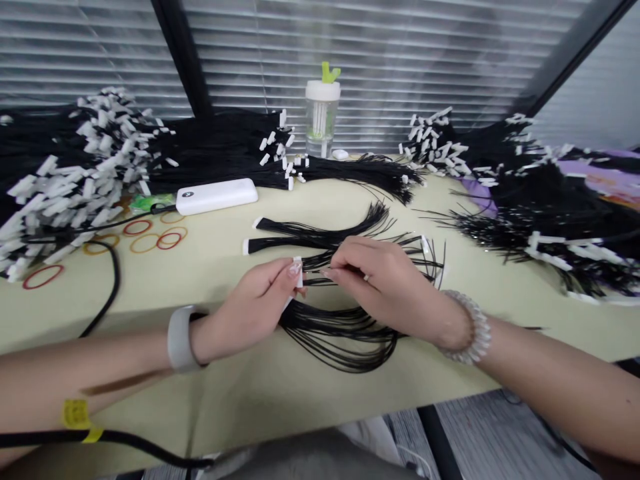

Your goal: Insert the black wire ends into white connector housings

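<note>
My left hand [257, 303] pinches the white tag end of a bundle of thin black cords [345, 333] that curves down toward the table's front edge. Just to its right, my right hand [385, 283] is closed on the same cords, fingers pinching the strands. Both hands meet at the middle of the pale yellow table [230, 393]. Two more tagged black cord bundles [320, 235] lie flat just behind my hands. A grey band circles my left wrist and a beaded bracelet my right.
Big heaps of black cords with white tags fill the left [75, 173], the back [240, 150] and the right [540, 200]. A white power bank [216, 195], coloured rubber bands [150, 237], a black cable [111, 280] and a clear bottle [321, 117] stand behind.
</note>
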Motion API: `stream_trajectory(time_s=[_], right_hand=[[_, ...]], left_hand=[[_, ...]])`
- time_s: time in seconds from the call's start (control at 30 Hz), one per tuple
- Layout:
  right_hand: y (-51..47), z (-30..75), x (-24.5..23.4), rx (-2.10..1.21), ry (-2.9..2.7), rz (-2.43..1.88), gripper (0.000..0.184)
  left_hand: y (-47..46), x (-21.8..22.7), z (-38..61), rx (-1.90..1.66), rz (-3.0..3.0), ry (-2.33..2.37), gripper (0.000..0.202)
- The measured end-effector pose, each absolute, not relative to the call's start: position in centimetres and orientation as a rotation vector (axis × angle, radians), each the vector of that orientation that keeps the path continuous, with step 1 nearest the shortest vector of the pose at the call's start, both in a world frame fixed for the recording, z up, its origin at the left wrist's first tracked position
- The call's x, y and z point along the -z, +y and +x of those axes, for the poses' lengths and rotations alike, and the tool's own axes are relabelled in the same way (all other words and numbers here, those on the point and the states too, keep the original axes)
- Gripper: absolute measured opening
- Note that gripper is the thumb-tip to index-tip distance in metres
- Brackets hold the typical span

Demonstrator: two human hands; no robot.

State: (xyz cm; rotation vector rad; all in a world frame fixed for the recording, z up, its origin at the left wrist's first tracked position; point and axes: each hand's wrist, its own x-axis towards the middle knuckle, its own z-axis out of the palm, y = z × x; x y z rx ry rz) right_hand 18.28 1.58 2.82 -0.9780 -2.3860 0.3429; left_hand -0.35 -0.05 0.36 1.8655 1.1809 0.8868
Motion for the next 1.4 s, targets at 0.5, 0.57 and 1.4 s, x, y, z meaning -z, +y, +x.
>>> stream_trajectory(time_s=[0.5, 0.57, 1.4], right_hand=[[1.8, 18.4, -2.6, -0.252, -2.448, -0.884, 0.016], [1.8, 18.4, -2.6, -0.250, -2.472, -0.875, 0.016], [3.2, 19.2, -2.9, -0.100, -2.488, -1.151, 0.018]], left_hand=[[-0.1, -0.3, -0.3, -0.862, 1.872, 1.171, 0.031], [0.0, -0.3, -0.3, -0.858, 1.876, 1.166, 0.031], [0.1, -0.3, -0.3, -0.874, 1.762, 1.189, 0.034]])
